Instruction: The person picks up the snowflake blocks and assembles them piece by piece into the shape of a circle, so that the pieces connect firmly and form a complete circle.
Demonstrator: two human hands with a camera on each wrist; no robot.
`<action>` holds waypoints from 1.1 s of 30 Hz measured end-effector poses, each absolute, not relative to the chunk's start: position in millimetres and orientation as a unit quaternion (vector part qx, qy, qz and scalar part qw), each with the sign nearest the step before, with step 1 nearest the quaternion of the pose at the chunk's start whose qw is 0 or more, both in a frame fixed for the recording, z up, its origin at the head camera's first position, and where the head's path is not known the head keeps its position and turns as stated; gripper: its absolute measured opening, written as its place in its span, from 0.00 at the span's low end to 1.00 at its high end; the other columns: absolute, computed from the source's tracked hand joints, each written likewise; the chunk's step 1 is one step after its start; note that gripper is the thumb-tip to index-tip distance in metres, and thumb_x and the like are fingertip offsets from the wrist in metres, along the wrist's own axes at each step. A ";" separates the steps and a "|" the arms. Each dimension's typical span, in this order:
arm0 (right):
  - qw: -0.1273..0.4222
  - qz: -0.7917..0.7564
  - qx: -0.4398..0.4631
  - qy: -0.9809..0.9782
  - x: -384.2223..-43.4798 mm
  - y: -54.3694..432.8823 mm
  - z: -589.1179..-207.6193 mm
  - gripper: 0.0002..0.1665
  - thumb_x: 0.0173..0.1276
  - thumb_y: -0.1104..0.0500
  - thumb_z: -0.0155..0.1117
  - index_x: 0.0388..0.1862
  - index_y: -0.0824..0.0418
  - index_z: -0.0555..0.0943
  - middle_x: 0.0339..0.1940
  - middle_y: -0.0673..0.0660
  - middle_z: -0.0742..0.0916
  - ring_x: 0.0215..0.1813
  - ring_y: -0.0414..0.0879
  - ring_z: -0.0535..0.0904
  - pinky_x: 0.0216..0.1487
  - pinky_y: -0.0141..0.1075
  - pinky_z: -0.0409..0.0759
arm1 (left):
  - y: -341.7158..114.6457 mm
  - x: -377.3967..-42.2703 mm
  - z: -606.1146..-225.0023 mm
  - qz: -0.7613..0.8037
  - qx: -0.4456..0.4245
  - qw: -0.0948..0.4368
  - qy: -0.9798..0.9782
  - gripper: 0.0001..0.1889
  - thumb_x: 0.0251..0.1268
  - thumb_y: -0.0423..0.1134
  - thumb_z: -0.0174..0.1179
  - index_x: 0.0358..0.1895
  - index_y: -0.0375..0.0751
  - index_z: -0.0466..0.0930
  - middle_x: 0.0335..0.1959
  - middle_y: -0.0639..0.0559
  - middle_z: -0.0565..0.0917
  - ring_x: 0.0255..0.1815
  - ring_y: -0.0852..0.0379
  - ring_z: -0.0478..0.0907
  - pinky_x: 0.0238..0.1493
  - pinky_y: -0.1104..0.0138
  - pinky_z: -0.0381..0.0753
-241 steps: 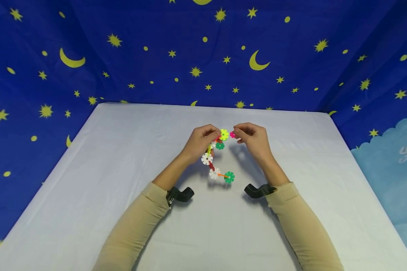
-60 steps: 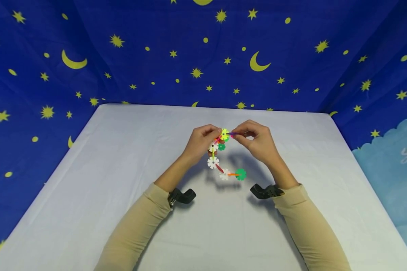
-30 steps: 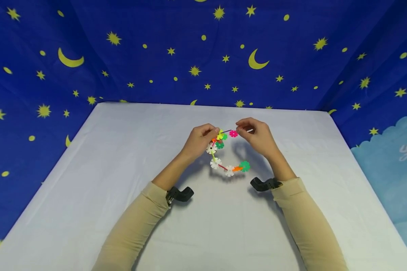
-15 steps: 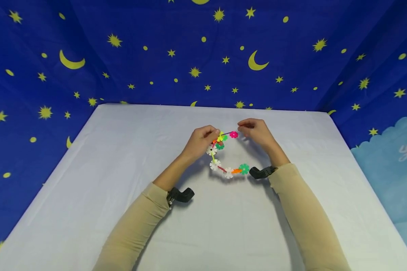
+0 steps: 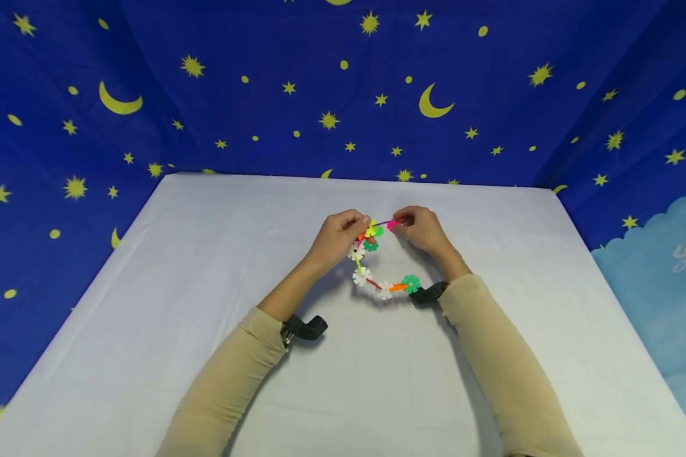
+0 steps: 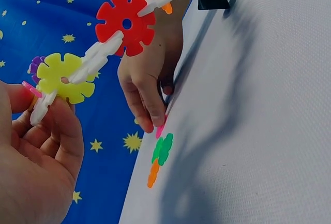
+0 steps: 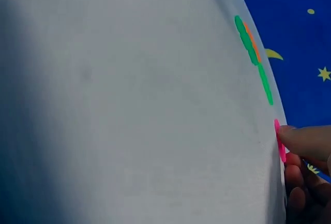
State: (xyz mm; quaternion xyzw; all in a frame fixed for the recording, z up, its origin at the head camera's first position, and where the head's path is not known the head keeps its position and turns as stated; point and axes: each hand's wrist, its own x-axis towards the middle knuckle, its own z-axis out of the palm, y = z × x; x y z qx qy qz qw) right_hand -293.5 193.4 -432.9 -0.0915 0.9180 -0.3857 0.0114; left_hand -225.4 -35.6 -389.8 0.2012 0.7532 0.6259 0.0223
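Note:
My left hand (image 5: 338, 238) pinches a curved chain of notched plastic discs slotted together. In the head view the chain shows a yellow disc (image 5: 371, 229) at the fingertips, white discs (image 5: 362, 276), and a green disc (image 5: 411, 284) at the lower end. A purple disc (image 5: 382, 223), seen edge-on, leads from the yellow one to a pink disc (image 5: 392, 225). My right hand (image 5: 425, 228) pinches this pink disc between thumb and fingers. The left wrist view shows a red disc (image 6: 139, 40) and a yellow disc (image 6: 77, 92) joined by a white disc (image 6: 95, 58).
A white cloth-covered table (image 5: 343, 381) lies under both hands. Black camera mounts sit on the left wrist (image 5: 305, 328) and the right wrist (image 5: 429, 294), the right one close to the chain's green end. A blue curtain (image 5: 297, 70) with stars and moons stands behind.
A purple disc now joins the pink one to the chain. Half a second ago my right hand was off the pink disc; it has moved left and pinches it again. My left hand keeps its hold.

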 end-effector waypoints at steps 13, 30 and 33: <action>0.029 -0.329 -0.096 0.939 -289.1 186.9 -426.5 0.16 0.65 0.61 0.66 0.51 0.64 0.81 0.44 0.60 0.79 0.46 0.52 0.73 0.50 0.46 0.72 | -35.9 -224.9 -389.6 0.623 0.201 0.014 0.756 0.16 0.74 0.46 0.52 0.31 0.39 0.77 0.20 0.44 0.73 0.20 0.53 0.65 0.26 0.63 0.67; 0.001 -0.426 -0.108 0.898 -277.2 195.6 -417.4 0.12 0.63 0.64 0.67 0.45 0.62 0.81 0.41 0.58 0.84 0.42 0.51 0.79 0.45 0.44 0.77 | -35.7 -224.1 -388.3 0.622 0.189 0.019 0.760 0.15 0.74 0.43 0.52 0.32 0.35 0.77 0.19 0.48 0.69 0.20 0.54 0.63 0.25 0.64 0.64; -0.013 -0.459 -0.116 0.881 -271.8 197.4 -410.4 0.12 0.62 0.64 0.68 0.45 0.62 0.82 0.41 0.58 0.85 0.42 0.50 0.80 0.45 0.42 0.76 | -36.7 -217.5 -378.6 0.622 0.193 0.021 0.759 0.15 0.75 0.41 0.51 0.33 0.32 0.76 0.19 0.45 0.68 0.19 0.55 0.63 0.25 0.65 0.64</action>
